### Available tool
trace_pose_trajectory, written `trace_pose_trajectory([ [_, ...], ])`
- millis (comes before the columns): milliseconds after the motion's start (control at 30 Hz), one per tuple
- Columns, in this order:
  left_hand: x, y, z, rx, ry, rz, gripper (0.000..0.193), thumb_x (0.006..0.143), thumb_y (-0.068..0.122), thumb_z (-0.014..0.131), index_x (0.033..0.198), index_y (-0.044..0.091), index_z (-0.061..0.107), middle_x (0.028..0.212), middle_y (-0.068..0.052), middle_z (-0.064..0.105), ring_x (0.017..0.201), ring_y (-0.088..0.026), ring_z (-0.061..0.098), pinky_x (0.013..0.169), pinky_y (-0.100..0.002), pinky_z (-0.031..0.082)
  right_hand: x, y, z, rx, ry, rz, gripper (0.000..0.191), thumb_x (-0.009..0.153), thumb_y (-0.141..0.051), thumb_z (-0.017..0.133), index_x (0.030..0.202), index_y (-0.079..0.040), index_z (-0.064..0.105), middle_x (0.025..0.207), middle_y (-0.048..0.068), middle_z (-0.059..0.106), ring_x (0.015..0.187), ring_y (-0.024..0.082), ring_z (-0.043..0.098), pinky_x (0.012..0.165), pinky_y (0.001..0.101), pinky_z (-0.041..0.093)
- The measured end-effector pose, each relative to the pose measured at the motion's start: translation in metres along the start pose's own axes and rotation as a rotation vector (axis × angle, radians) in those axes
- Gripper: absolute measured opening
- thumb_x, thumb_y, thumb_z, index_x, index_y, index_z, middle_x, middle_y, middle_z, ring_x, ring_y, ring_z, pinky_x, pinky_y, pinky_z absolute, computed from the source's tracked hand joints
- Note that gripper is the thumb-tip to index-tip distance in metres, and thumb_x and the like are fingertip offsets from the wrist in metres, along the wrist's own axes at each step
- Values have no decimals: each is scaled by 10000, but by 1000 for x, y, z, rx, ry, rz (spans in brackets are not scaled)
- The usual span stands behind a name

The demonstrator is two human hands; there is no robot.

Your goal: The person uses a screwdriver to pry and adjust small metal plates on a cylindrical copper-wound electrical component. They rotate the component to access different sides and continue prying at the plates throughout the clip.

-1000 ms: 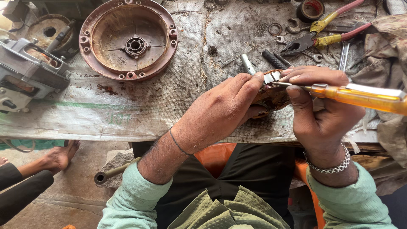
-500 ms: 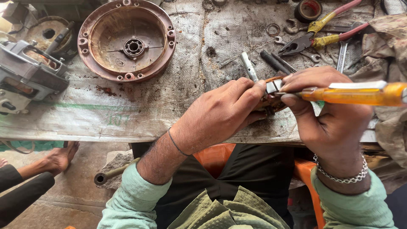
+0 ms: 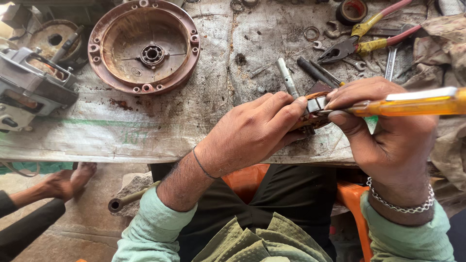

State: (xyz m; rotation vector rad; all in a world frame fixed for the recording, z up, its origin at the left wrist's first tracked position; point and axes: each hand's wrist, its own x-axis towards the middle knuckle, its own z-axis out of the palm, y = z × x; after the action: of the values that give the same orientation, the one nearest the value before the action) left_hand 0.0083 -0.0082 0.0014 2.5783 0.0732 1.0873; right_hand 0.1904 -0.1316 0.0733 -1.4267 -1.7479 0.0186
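Left of the hands lies the round brown motor cover (image 3: 144,46); the left hand (image 3: 252,133) grips a small copper-wound part (image 3: 314,107), and the right hand (image 3: 388,133) is closed around a yellow-handled screwdriver (image 3: 412,103) touching that part

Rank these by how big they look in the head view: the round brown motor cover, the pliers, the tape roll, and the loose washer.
1. Round brown motor cover, by far the largest.
2. Pliers with red and yellow handles.
3. Tape roll, partly cut off by the top edge, so its full size is unsure.
4. Loose washer, the smallest.
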Motion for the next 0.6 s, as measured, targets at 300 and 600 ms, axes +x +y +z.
trace_pose_trajectory([
  [300, -1, -1, -2, 6, -19, 28, 556, 933, 217, 818, 1334, 21, 487, 1130, -100, 583, 996, -270, 654, 850, -392, 576, -8, -4, -4, 117, 19, 87, 139, 946, 77, 740, 1029, 36, 637, 1016, 143, 702, 995, 217, 723, 928, 309, 591],
  [600, 0, -1, -2, 2, -14, 18, 529, 945, 218, 807, 1326, 22, 497, 1125, -97, 586, 985, -265, 660, 834, -387, 578, -4, -1, -2, 43, -4, -32, 149, 929, 54, 768, 1008, 20, 646, 1022, 138, 711, 971, 238, 735, 886, 307, 594],
])
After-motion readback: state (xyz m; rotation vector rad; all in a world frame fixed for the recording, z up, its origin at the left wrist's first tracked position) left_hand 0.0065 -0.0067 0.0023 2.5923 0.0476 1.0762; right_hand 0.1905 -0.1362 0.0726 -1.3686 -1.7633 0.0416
